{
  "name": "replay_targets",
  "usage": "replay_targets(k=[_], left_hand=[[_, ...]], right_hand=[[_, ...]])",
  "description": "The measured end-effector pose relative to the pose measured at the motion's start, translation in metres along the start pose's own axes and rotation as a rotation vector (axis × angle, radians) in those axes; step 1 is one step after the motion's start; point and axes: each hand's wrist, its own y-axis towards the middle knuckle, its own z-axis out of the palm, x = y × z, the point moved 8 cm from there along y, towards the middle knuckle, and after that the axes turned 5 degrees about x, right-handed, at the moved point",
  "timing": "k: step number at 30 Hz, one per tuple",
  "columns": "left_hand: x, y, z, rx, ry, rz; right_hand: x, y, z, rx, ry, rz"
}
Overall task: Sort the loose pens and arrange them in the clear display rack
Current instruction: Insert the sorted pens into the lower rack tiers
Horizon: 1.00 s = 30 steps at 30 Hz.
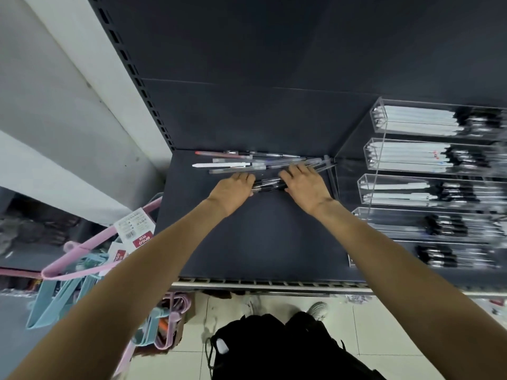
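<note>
Several loose pens point(247, 163) lie in a heap at the back of the dark shelf point(260, 242), among them a red one and a white one. A small bundle of black pens point(269, 185) lies just in front of the heap. My left hand point(233, 190) grips the bundle's left end and my right hand point(304, 187) holds its right end, fingers curled over it. The clear display rack point(384, 171) stands at the right, its tiered compartments holding white and black pens.
A steel shelf edge point(260, 283) runs along the front. Pink and blue hangers point(82, 270) with labels hang at the left below the shelf. A perforated upright point(137, 78) borders the shelf's left side. Tiled floor and my shoes are below.
</note>
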Motion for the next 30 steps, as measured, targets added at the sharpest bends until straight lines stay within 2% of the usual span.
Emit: replay_targets(k=[4,10,13,15,17,20,23,26,27,30], left_hand=[[-0.001,-0.009,0.008,0.010,0.001,0.016],[0.009,-0.035,0.010,-0.017,-0.055,0.037],[0.019,-0.051,0.012,-0.008,-0.192,0.015],[0.028,-0.061,0.015,-0.005,-0.313,-0.050],[0.038,-0.072,0.015,-0.042,-0.556,-0.155],[0.037,-0.087,0.011,-0.127,-1.158,-0.271],[0.013,-0.096,-0.004,-0.215,-1.636,-0.263],[-0.013,-0.099,-0.022,-0.274,-1.882,-0.208],[-0.020,-0.101,-0.026,-0.286,-1.927,-0.195],[-0.035,-0.105,-0.035,-0.325,-1.977,-0.189]], right_hand=[[-0.008,-0.001,0.000,-0.028,-0.078,0.057],[-0.013,-0.005,-0.011,-0.176,0.081,-0.013],[-0.015,-0.004,-0.001,-0.053,0.052,-0.011],[-0.017,-0.007,-0.003,-0.088,0.054,-0.001],[-0.019,-0.014,-0.011,-0.195,0.125,0.041],[-0.029,-0.033,-0.035,-0.371,0.392,0.151],[-0.034,-0.057,-0.048,-0.403,0.859,0.267],[-0.012,-0.071,-0.048,-0.270,1.494,0.263],[-0.005,-0.075,-0.048,-0.241,1.599,0.253],[0.005,-0.085,-0.053,-0.220,1.646,0.242]])
